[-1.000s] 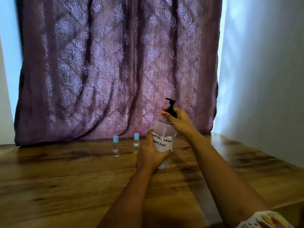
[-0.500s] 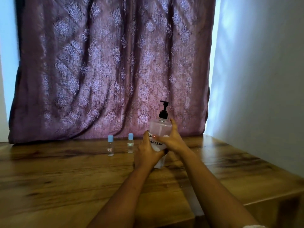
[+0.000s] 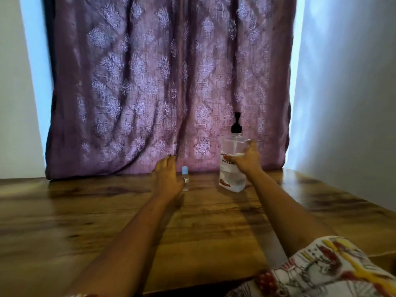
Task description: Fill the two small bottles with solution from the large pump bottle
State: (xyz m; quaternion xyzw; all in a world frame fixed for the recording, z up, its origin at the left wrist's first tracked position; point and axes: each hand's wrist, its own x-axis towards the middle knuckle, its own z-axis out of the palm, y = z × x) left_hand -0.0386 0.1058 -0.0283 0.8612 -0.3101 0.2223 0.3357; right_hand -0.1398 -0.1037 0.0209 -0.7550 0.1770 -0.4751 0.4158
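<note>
The large clear pump bottle [image 3: 230, 174] with a black pump head and a handwritten label stands on the wooden table [image 3: 85, 211] at the back right. My right hand [image 3: 246, 160] grips its right side, thumb across the label. One small bottle [image 3: 185, 171] with a light blue cap stands upright near the curtain. My left hand [image 3: 167, 179] is just left of it, fingers stretched forward and holding nothing that I can see. The second small bottle is hidden, most likely behind my left hand.
A purple patterned curtain [image 3: 160, 82] hangs right behind the bottles. A white wall [image 3: 353, 103] closes the right side, where the table's edge runs diagonally. A patterned sleeve [image 3: 321, 271] shows at the bottom right.
My left hand has let go of the pump bottle and moved left to the small bottles. The right hand has carried the pump bottle to the right and still holds it.
</note>
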